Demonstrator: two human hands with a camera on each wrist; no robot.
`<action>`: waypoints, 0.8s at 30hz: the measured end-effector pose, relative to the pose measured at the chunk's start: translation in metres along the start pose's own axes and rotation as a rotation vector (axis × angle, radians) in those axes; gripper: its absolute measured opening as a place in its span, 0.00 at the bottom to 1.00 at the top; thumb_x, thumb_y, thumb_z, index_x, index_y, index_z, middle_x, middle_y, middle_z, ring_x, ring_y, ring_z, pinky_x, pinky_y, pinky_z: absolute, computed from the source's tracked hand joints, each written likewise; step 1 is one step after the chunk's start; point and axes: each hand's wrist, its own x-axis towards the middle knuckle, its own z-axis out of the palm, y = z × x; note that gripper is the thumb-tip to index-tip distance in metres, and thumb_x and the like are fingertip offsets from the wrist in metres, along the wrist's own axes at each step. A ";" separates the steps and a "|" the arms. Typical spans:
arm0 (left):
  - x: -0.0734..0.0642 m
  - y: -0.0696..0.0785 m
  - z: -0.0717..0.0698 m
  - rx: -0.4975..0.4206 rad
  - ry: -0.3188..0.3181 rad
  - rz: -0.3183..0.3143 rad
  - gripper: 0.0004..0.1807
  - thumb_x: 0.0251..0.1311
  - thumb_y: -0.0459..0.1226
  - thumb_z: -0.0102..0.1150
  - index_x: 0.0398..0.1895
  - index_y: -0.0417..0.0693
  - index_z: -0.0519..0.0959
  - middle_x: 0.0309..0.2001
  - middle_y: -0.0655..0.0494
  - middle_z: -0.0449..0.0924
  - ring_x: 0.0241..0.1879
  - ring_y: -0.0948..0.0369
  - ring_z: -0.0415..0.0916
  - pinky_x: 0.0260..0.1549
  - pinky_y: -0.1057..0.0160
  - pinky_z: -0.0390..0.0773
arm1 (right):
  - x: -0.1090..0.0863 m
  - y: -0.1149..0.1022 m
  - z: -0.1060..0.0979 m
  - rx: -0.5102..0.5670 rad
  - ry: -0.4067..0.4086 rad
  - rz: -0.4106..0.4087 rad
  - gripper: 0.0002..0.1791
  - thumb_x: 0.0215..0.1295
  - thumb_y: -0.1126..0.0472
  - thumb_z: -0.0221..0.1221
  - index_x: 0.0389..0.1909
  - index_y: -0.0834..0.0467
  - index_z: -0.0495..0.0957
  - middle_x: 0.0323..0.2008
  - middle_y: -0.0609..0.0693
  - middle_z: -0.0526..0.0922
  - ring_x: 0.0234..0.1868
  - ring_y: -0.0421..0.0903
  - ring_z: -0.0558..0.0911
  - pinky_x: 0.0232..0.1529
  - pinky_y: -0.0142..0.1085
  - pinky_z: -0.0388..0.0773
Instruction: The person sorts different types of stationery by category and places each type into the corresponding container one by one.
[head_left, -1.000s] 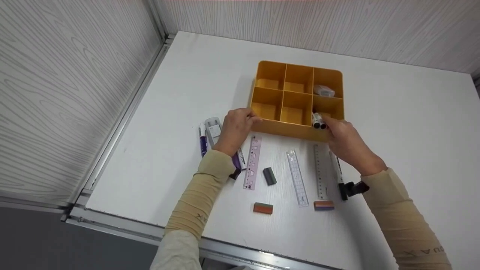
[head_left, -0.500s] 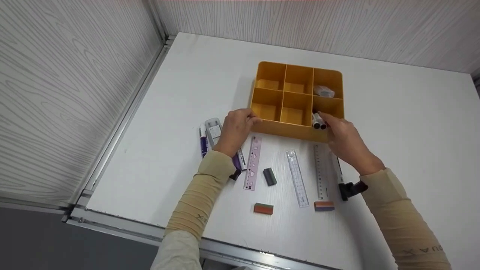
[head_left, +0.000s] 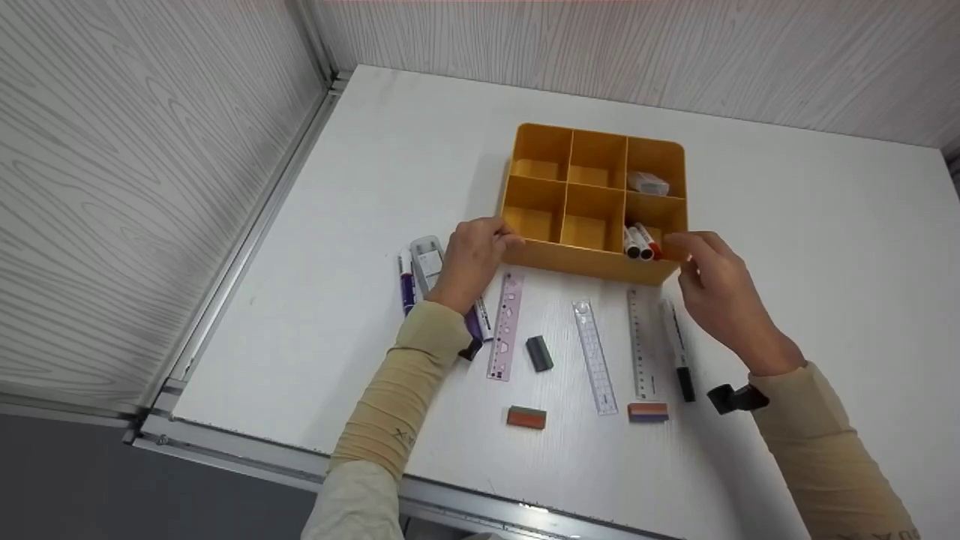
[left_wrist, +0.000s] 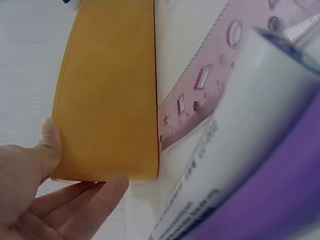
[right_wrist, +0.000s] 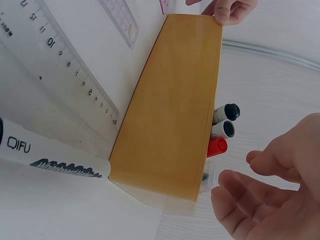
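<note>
A yellow box with several compartments stands in the middle of the table. My left hand grips its near left corner, thumb at the rim and fingers around the side, as the left wrist view shows. In the near right compartment two white markers lean beside a red-capped marker. Just right of that compartment is my right hand, its fingers loosely bent and holding nothing. A small clear plastic item lies in the far right compartment.
Nearer me lie a pink ruler, two clear rulers, a dark grey block, two striped blocks and a black-capped whiteboard marker. A blue-and-white marker and a grey case lie left, partly behind my arm.
My right hand has let go of the red-capped marker in the near right compartment and drawn back to the right. My left hand has stayed at the box corner.
</note>
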 end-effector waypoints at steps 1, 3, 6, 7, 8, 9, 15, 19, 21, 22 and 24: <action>0.000 0.000 0.000 -0.001 -0.001 -0.002 0.14 0.61 0.49 0.61 0.36 0.49 0.84 0.35 0.58 0.85 0.35 0.64 0.77 0.39 0.67 0.78 | -0.003 0.000 -0.001 -0.006 0.019 -0.009 0.20 0.67 0.78 0.48 0.57 0.65 0.74 0.55 0.62 0.76 0.46 0.55 0.79 0.47 0.30 0.77; 0.000 -0.001 0.000 0.000 0.000 -0.007 0.14 0.61 0.49 0.61 0.35 0.49 0.84 0.35 0.59 0.84 0.34 0.64 0.76 0.39 0.67 0.78 | -0.008 0.001 -0.003 -0.022 0.040 -0.006 0.19 0.67 0.77 0.50 0.57 0.64 0.75 0.55 0.61 0.77 0.40 0.52 0.78 0.38 0.21 0.69; 0.000 -0.001 -0.001 -0.003 0.000 -0.014 0.13 0.61 0.49 0.61 0.35 0.49 0.84 0.34 0.59 0.84 0.34 0.64 0.76 0.38 0.67 0.78 | -0.017 0.002 -0.006 -0.048 0.052 0.018 0.19 0.67 0.75 0.52 0.58 0.63 0.74 0.54 0.60 0.77 0.35 0.48 0.74 0.32 0.18 0.64; 0.000 -0.001 -0.001 -0.004 0.001 -0.015 0.13 0.62 0.48 0.61 0.35 0.49 0.84 0.34 0.59 0.84 0.33 0.64 0.75 0.38 0.67 0.78 | -0.019 0.002 -0.006 -0.058 0.054 0.026 0.19 0.67 0.74 0.52 0.58 0.63 0.74 0.54 0.60 0.77 0.34 0.47 0.74 0.31 0.19 0.64; 0.000 -0.001 -0.002 -0.004 0.002 -0.016 0.13 0.62 0.48 0.61 0.35 0.49 0.84 0.34 0.59 0.84 0.33 0.64 0.75 0.37 0.67 0.78 | -0.022 0.003 -0.007 -0.064 0.055 0.034 0.19 0.67 0.74 0.52 0.58 0.62 0.74 0.54 0.60 0.77 0.34 0.46 0.74 0.30 0.19 0.65; 0.000 -0.001 -0.002 -0.005 0.003 -0.016 0.13 0.62 0.48 0.61 0.35 0.49 0.84 0.34 0.59 0.84 0.33 0.64 0.75 0.38 0.67 0.78 | -0.025 0.003 -0.007 -0.070 0.057 0.038 0.19 0.67 0.74 0.52 0.58 0.62 0.75 0.54 0.59 0.77 0.34 0.45 0.74 0.30 0.20 0.65; 0.001 -0.003 -0.001 -0.010 0.000 -0.028 0.12 0.62 0.47 0.61 0.35 0.49 0.84 0.34 0.59 0.84 0.34 0.64 0.76 0.38 0.66 0.78 | -0.043 0.005 -0.008 -0.077 0.068 0.038 0.19 0.64 0.75 0.54 0.56 0.62 0.76 0.49 0.58 0.79 0.31 0.43 0.73 0.28 0.21 0.66; 0.001 -0.004 -0.001 -0.009 0.000 -0.026 0.12 0.62 0.48 0.61 0.34 0.50 0.84 0.34 0.60 0.84 0.34 0.64 0.76 0.38 0.66 0.78 | -0.055 0.006 -0.006 -0.090 0.043 0.043 0.19 0.63 0.75 0.56 0.55 0.61 0.77 0.46 0.57 0.79 0.32 0.43 0.74 0.28 0.22 0.67; 0.001 -0.004 0.000 -0.010 0.001 -0.024 0.12 0.62 0.49 0.60 0.34 0.50 0.83 0.34 0.60 0.84 0.34 0.64 0.76 0.38 0.67 0.78 | -0.061 0.007 -0.004 -0.099 0.018 0.062 0.19 0.63 0.74 0.57 0.54 0.61 0.77 0.46 0.57 0.79 0.32 0.44 0.75 0.28 0.24 0.69; 0.001 -0.004 0.000 -0.013 0.001 -0.025 0.12 0.62 0.49 0.60 0.35 0.51 0.83 0.34 0.60 0.84 0.34 0.64 0.76 0.38 0.67 0.78 | -0.064 0.007 -0.003 -0.101 0.007 0.070 0.19 0.63 0.74 0.57 0.54 0.61 0.77 0.45 0.57 0.79 0.32 0.44 0.75 0.27 0.24 0.70; 0.001 -0.004 0.000 -0.022 -0.002 -0.032 0.12 0.62 0.49 0.60 0.34 0.51 0.83 0.34 0.60 0.84 0.34 0.64 0.75 0.38 0.67 0.78 | -0.070 0.009 0.000 -0.107 -0.019 0.085 0.19 0.62 0.74 0.58 0.54 0.61 0.76 0.45 0.58 0.79 0.32 0.45 0.76 0.27 0.26 0.71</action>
